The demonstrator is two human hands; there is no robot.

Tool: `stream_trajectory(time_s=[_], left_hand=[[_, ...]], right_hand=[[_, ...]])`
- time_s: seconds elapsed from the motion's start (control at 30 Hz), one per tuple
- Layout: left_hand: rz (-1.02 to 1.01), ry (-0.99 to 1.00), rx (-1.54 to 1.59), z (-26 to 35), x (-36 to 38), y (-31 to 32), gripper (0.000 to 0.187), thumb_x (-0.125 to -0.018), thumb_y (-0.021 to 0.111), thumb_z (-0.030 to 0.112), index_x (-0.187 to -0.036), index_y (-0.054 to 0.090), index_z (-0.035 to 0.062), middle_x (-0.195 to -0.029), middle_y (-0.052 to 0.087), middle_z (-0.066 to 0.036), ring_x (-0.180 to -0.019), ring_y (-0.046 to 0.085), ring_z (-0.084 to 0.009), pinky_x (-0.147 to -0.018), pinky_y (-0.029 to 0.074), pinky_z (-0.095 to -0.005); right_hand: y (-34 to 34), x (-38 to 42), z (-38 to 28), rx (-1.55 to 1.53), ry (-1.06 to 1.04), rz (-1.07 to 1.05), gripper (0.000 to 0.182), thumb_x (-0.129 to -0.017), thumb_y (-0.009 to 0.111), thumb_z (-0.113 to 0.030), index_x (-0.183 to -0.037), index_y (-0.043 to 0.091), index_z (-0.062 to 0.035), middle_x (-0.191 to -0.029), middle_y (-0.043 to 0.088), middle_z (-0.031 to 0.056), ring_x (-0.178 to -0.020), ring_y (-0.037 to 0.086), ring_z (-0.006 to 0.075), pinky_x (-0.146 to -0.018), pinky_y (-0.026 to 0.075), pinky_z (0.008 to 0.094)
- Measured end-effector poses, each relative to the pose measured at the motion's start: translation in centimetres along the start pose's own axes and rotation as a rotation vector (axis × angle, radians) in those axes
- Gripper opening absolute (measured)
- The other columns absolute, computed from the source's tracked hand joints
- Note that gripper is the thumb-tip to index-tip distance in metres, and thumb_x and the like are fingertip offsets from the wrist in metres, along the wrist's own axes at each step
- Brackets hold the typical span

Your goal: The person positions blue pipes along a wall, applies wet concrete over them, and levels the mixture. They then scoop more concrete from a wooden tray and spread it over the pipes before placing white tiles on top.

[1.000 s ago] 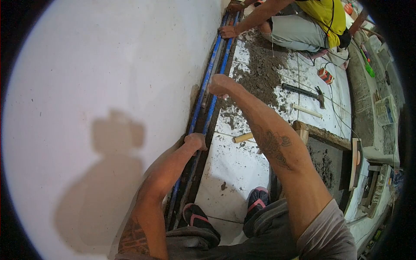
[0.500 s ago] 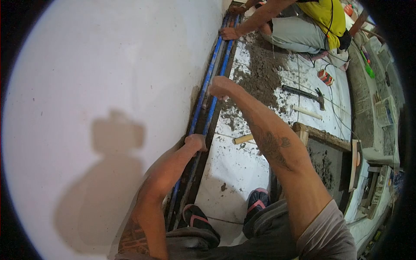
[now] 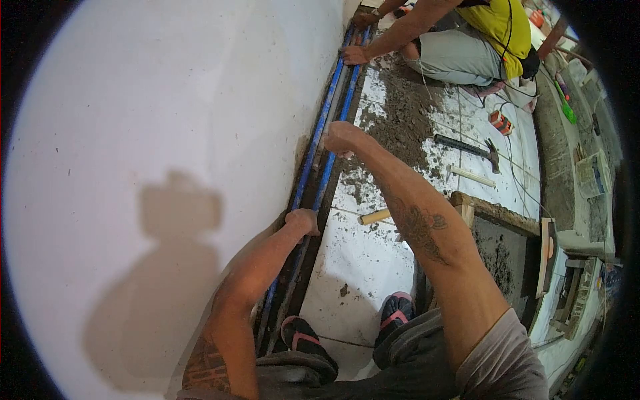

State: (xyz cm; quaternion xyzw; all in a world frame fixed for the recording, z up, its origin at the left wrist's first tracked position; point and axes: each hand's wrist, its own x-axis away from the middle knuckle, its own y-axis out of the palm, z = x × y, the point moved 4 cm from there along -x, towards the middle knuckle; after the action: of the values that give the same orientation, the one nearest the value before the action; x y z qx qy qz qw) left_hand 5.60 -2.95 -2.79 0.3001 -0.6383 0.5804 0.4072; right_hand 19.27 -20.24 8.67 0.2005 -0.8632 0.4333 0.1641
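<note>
Two long blue pipes lie side by side in a narrow dark channel at the foot of the white wall. My left hand is closed around the pipes at the nearer end, its fingertips hidden below. Farther along, my right hand makes a closed grip on the right-hand pipe, with the fingers mostly turned out of sight. Beyond my hands, a co-worker's near hand rests across the same pipes, and that person's other hand is at their far end.
Loose dirt covers part of the white floor tiles. A hammer, a pale stick and a yellowish tube lie on the right. Near my right arm stands a wooden frame. The co-worker kneels ahead.
</note>
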Motion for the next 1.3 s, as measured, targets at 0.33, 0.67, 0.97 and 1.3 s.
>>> stream_trajectory(time_s=[0.33,0.67,0.97,1.3], left_hand=[[0.002,0.011,0.023,0.0,0.2,0.0,0.059,-0.085,0.072,0.038,-0.134,0.052,0.0116,-0.098,0.073,-0.008,-0.070,0.072,-0.0200,-0.079,0.056,-0.0346],[-0.006,-0.008,0.010,0.2,0.5,-0.1,0.061,-0.086,0.069,0.038,-0.139,0.049,0.0129,-0.098,0.073,-0.008,-0.071,0.072,-0.0203,-0.077,0.056,-0.0334],[0.006,-0.006,0.034,0.0,0.2,-0.1,0.054,-0.085,0.071,0.037,-0.129,0.058,0.0098,-0.093,0.073,-0.008,-0.070,0.072,-0.0202,-0.076,0.056,-0.0335],[-0.062,-0.003,0.027,0.0,0.2,-0.1,0.044,-0.086,0.070,0.038,-0.116,0.064,0.0053,-0.092,0.073,-0.010,-0.066,0.071,-0.0224,-0.072,0.058,-0.0360]], right_hand=[[0.3,-0.7,0.2,0.059,-0.006,-0.029,0.041,-0.093,0.049,-0.023,-0.071,0.066,0.0074,-0.069,0.067,0.0180,-0.060,0.067,0.0267,-0.057,0.058,0.0385],[0.0,-0.2,-0.2,0.054,0.007,-0.023,0.041,-0.095,0.050,-0.025,-0.079,0.067,0.0081,-0.077,0.069,0.0191,-0.067,0.069,0.0270,-0.060,0.059,0.0377],[0.2,-0.9,0.1,0.087,0.025,-0.034,0.040,-0.093,0.051,-0.025,-0.075,0.067,0.0067,-0.075,0.068,0.0184,-0.067,0.070,0.0261,-0.060,0.059,0.0375],[0.6,-1.6,0.6,0.047,0.048,0.021,0.021,-0.078,0.058,-0.013,-0.071,0.069,0.0036,-0.068,0.068,0.0176,-0.060,0.068,0.0267,-0.054,0.055,0.0401]])
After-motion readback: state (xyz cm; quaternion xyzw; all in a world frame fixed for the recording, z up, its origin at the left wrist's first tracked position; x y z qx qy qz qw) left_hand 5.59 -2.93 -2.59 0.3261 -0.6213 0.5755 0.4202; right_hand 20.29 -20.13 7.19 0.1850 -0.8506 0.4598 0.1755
